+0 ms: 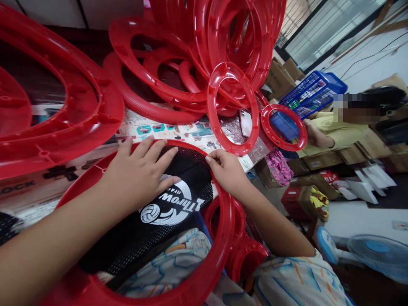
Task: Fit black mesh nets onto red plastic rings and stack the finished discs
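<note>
A large red plastic ring point(225, 240) lies tilted in front of me, its lower part over my lap. Black mesh fabric point(127, 244) with a white "Throw" print and a ball picture spans part of its opening. My left hand point(137, 174) rests with spread fingers on the fabric and the ring's far rim. At the rim's right side, my right hand point(228, 170) pinches the fabric's corner between thumb and fingers. The fabric's near edge hangs loose from the ring, with patterned cloth showing below it.
Several red rings point(236, 38) are heaped at the back, with more large rings point(108, 123) at left. A small red ring point(283, 127) is near a person in a yellow shirt point(344, 131). Further right are a blue basket point(314, 93), cardboard boxes and a fan point(376, 253).
</note>
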Available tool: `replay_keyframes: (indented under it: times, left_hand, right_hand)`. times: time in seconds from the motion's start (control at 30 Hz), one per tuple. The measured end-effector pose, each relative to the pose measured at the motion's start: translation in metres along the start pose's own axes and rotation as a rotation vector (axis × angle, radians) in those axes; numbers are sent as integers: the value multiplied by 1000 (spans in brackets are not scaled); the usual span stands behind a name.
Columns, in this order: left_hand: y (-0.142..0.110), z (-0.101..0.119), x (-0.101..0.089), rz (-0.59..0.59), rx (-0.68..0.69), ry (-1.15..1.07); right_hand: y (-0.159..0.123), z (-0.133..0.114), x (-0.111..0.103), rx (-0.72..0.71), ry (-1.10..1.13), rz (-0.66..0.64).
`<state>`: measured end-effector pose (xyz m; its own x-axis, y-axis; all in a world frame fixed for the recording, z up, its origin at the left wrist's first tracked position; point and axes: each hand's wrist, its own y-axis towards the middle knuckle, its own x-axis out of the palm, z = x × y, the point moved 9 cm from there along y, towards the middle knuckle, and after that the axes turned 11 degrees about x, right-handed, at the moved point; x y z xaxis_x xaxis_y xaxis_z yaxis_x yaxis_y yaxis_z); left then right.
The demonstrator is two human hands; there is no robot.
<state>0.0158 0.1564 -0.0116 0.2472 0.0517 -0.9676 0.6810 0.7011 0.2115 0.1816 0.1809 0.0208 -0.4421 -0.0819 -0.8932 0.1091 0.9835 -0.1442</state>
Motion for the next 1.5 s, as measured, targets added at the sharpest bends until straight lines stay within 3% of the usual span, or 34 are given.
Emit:
replay_keyframes:
  times: [0.27, 0.73, 1.07, 1.33, 1.5]
  left_hand:
    - [-1, 0, 1, -17, -4, 14]
    - [0, 0, 2, -33, -14, 54]
    - [2, -1, 2, -79, -29, 18]
    - [0, -5, 2, -195, -125, 9]
    - [-6, -5, -6, -221, -215, 51]
  right_hand:
    - [2, -5, 0, -10, -159, -13]
    - [3, -6, 3, -26, -238, 6]
    - [4, -8, 6, -55, -326, -101]
    - [-21, -7, -12, -65, -346, 58]
    - [-25, -9, -1, -67, -476, 104]
